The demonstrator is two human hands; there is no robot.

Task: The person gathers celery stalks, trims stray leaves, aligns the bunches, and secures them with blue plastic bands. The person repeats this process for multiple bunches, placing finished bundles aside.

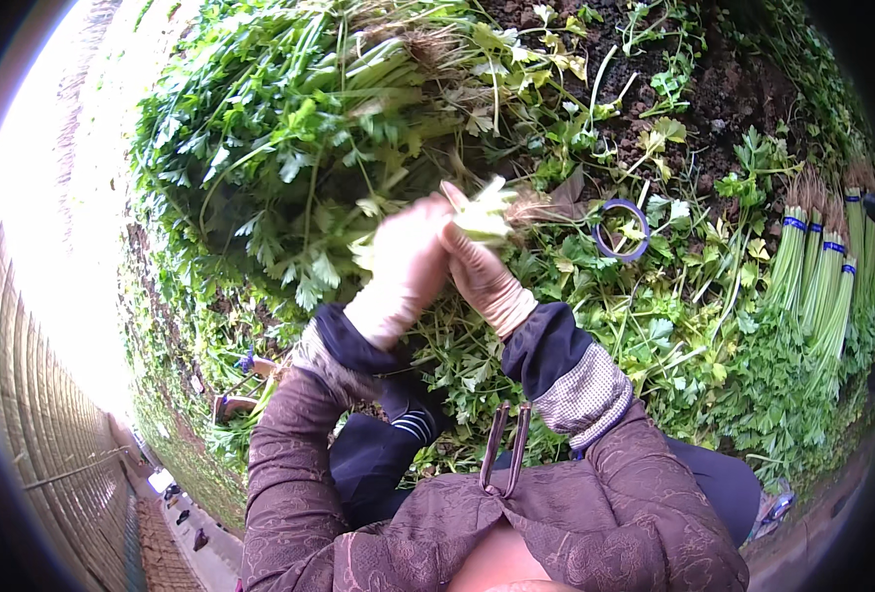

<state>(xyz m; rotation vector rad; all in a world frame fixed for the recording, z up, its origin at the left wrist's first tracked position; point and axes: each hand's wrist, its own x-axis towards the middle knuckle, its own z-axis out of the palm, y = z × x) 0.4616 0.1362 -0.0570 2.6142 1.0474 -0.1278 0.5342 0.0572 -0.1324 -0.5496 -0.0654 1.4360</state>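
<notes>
Both hands meet in front of me around a small bunch of celery [489,212]. Its pale stalk ends and brown roots point to the right. My left hand [410,255] is closed round the stalks, slightly blurred. My right hand [481,276] presses against the bunch from the right, thumb up, its fingers partly hidden behind the stalks. To the right of the hands, a roll of purple-blue tape [622,257] lies on the leaves. A large heap of loose celery [289,128] with green leaves and roots is just beyond my left hand.
Several celery bundles [812,261] bound with blue bands lie at the far right, roots away from me. Trimmed leaves and stalks [674,340] cover the ground around me. Dark soil [728,89] shows at the back right. A slatted wall [52,414] runs along the left.
</notes>
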